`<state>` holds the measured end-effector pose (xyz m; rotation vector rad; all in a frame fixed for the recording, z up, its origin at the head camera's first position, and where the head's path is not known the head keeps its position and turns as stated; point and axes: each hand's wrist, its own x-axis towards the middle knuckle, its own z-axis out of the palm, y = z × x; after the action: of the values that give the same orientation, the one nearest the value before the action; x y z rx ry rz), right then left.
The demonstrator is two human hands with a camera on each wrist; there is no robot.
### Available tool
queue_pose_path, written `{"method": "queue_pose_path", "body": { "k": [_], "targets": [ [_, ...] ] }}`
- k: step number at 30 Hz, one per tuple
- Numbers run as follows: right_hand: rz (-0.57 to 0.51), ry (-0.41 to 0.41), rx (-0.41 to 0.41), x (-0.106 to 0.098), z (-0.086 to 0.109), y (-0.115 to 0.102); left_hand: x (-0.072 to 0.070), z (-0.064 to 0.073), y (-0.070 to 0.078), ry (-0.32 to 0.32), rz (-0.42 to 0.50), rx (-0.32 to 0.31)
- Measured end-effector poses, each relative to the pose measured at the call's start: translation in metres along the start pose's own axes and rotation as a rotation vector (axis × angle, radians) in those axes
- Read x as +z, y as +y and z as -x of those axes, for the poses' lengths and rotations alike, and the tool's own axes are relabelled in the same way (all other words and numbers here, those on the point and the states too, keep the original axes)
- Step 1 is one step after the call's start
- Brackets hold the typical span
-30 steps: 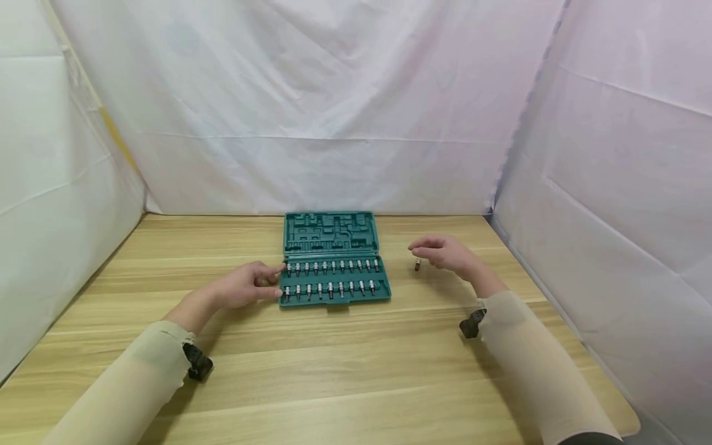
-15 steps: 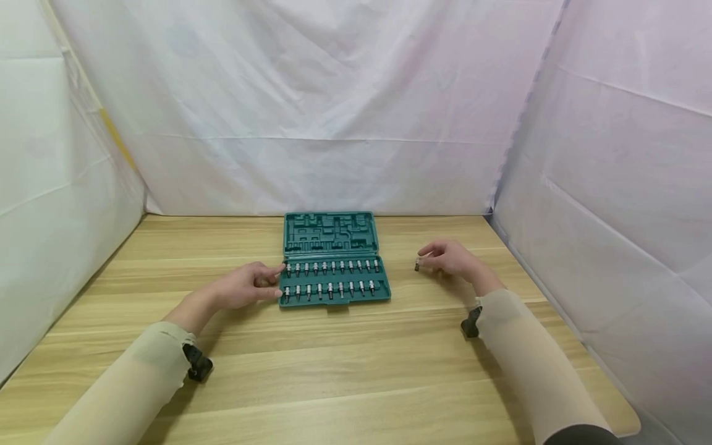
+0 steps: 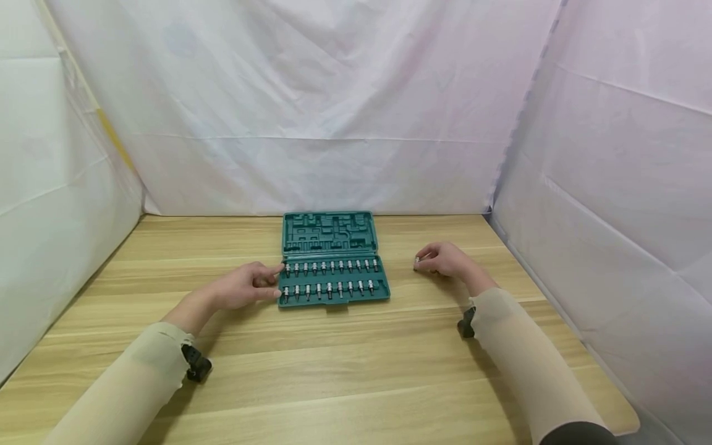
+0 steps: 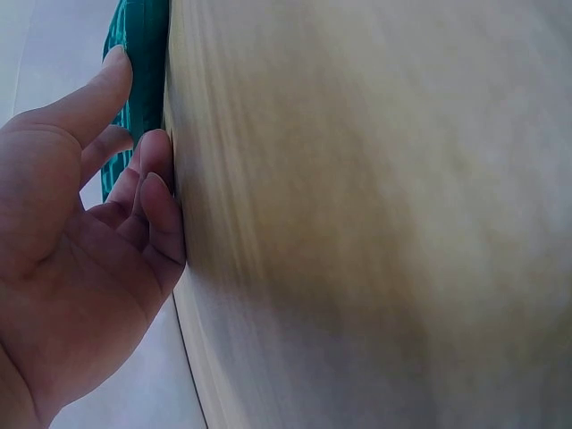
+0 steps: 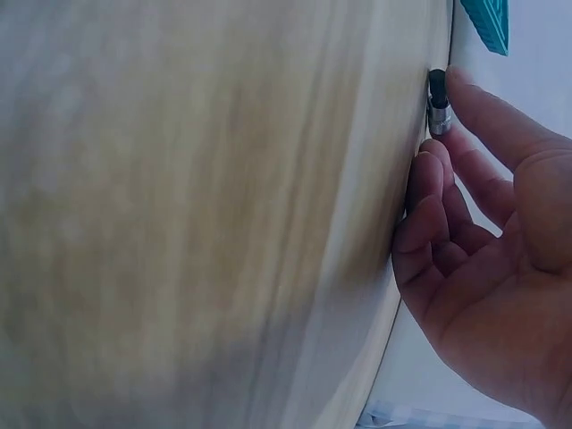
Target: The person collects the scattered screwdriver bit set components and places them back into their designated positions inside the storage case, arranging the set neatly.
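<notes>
A green case [image 3: 330,254] lies unfolded on the wooden table, with two rows of metal bit sockets in its near half. My left hand [image 3: 241,288] rests at the case's left edge, thumb and index finger apart and touching it. In the left wrist view, that thumb [image 4: 112,76] lies against the green side while the other fingers bend loosely by the tabletop. To the right of the case, my right hand [image 3: 446,259] pinches a single bit socket [image 5: 439,118] with silver body and dark tip. It is at the tabletop, partly covered by the fingers.
The lid [image 3: 334,233] of the case lies back, its moulded recesses facing up. White cloth [image 3: 317,111] hangs behind the table and along both sides. The wooden tabletop [image 3: 334,377] stretches in front of the case.
My right hand has come down and its thumb and index finger have closed on the bit socket, which was lying on the table. The left hand and the case stay put.
</notes>
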<state>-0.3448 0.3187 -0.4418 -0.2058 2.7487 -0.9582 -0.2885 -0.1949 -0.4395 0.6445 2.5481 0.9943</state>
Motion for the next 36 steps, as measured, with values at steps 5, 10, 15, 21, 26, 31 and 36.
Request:
{"method": "queue_pose_path", "body": {
  "k": [5,10,15,21,26,31,36],
  "targets": [
    [-0.017,0.006,0.011,0.0008,-0.0011,0.0007,-0.0005,0.0016,0.0008,0.0,-0.007,-0.011],
    [-0.06,0.01,0.018,0.0017,-0.0019,0.0026,-0.0004,0.0009,0.001,-0.001,0.008,-0.007],
    [-0.112,0.008,0.026,0.0024,-0.0017,0.0011,-0.0003,0.0002,0.0009,-0.004,0.016,-0.002],
    [-0.167,0.004,0.029,0.0028,-0.0007,-0.0007,0.0,0.001,0.0008,-0.006,0.008,-0.011],
    [-0.18,-0.003,0.014,0.0034,0.0003,-0.0021,0.0002,0.0008,0.0009,-0.005,0.008,-0.013],
    [-0.205,-0.005,-0.003,0.0038,0.0011,-0.0027,0.0003,0.0012,0.0017,-0.009,0.017,-0.006],
    [-0.227,0.014,-0.036,0.0034,0.0004,-0.0051,0.0002,0.0009,0.0019,-0.007,0.019,-0.003]
  ]
}}
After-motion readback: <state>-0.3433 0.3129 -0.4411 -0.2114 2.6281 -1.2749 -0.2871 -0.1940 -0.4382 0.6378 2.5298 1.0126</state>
